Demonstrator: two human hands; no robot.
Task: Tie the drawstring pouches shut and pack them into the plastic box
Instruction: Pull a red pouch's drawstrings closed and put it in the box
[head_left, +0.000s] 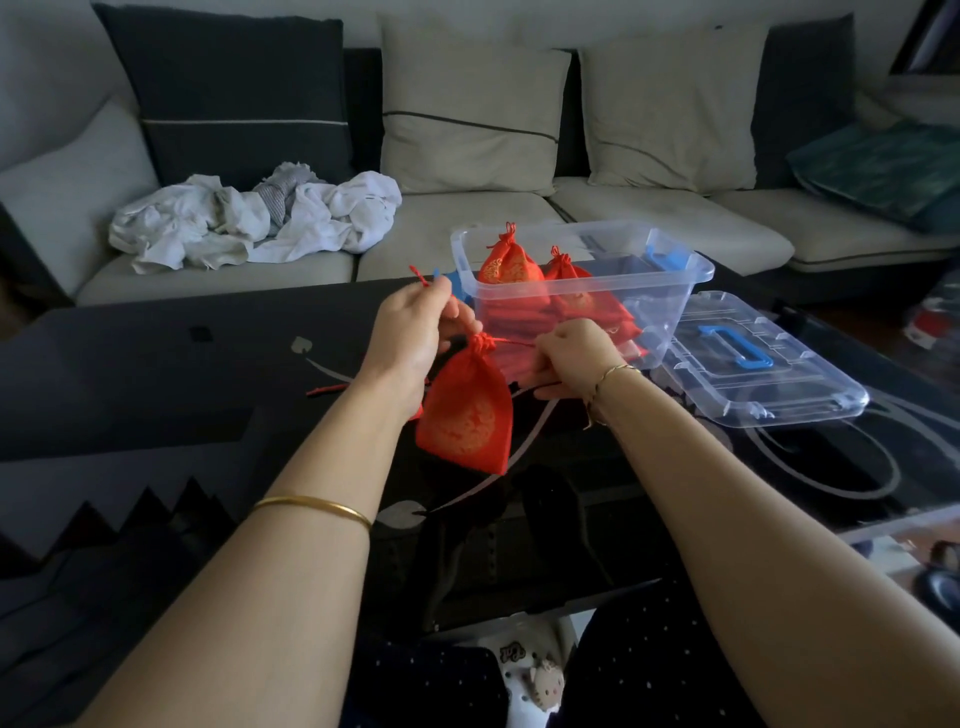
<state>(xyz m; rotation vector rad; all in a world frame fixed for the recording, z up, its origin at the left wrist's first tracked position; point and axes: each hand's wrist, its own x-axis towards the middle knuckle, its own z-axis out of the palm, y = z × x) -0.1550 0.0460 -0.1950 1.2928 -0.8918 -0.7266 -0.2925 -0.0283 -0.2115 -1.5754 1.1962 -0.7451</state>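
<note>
So, a red pouch (465, 415) with a gold pattern hangs between the two hands, near the middle of the dark glass worktop (156, 389). Its neck is gathered tight; I cannot tell whether its lower edge touches the glass. The left grip (415, 332) pinches the red cord (511, 344) just left of the neck, and one knotted end sticks up above the fingers. The right grip (576, 358) is curled closed round the same cord on the right side, so that the cord runs taut from the neck to that hand.

Just beyond the hands, towards the far right, stands the clear plastic box (660, 312), open. Inside are more tied red pouches (506, 265), some lying flat and two upright. The box lid (769, 374), clear with a blue handle, lies flat on the worktop to the right of the box.

Further off is a pale sofa (467, 223) with a crumpled white cloth heap (249, 223) on its left seat.
</note>
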